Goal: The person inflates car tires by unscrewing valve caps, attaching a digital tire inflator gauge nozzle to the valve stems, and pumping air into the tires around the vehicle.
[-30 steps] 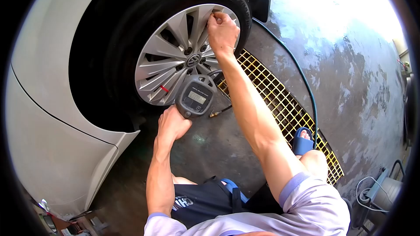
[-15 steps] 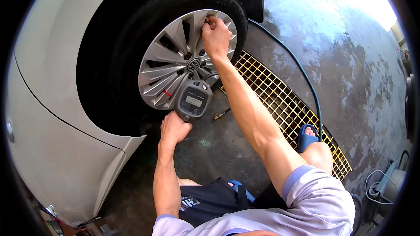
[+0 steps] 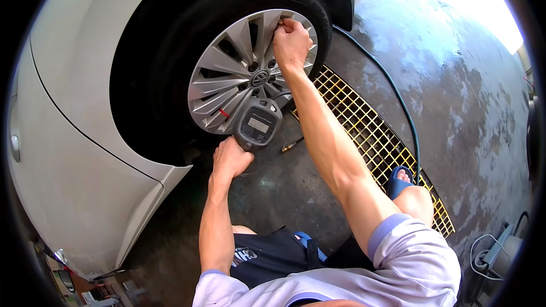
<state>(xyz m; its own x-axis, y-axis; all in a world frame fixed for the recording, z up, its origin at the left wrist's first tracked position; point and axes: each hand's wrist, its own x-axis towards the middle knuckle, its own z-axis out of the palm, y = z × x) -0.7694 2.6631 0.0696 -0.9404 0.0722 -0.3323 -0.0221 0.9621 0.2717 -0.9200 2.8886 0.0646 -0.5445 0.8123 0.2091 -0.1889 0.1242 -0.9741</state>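
My left hand (image 3: 232, 158) is closed around the handle of a dark grey digital tire inflator gauge (image 3: 259, 125), held in front of the lower part of the wheel. A short black hose (image 3: 281, 94) runs from the gauge and passes behind my right forearm. At the upper part of the silver alloy rim (image 3: 219, 63), my right hand (image 3: 293, 42) pinches with thumb and fingers at a gap between the spokes. What the fingertips hold is too small to make out. A brass hose fitting (image 3: 291, 145) hangs or lies below the gauge, by the grating.
The black tire (image 3: 170, 79) sits in the wheel arch of a pale car (image 3: 74, 108). A yellow floor grating (image 3: 364, 125) runs beside the wheel, with a dark air hose (image 3: 392, 85) along it. Grey equipment with a white cable (image 3: 495, 253) stands at lower right.
The view has shifted slightly, so wheel and car appear further right. Both hands keep their places, the left on the gauge, the right at the rim. The gauge's digits are now hard to read.
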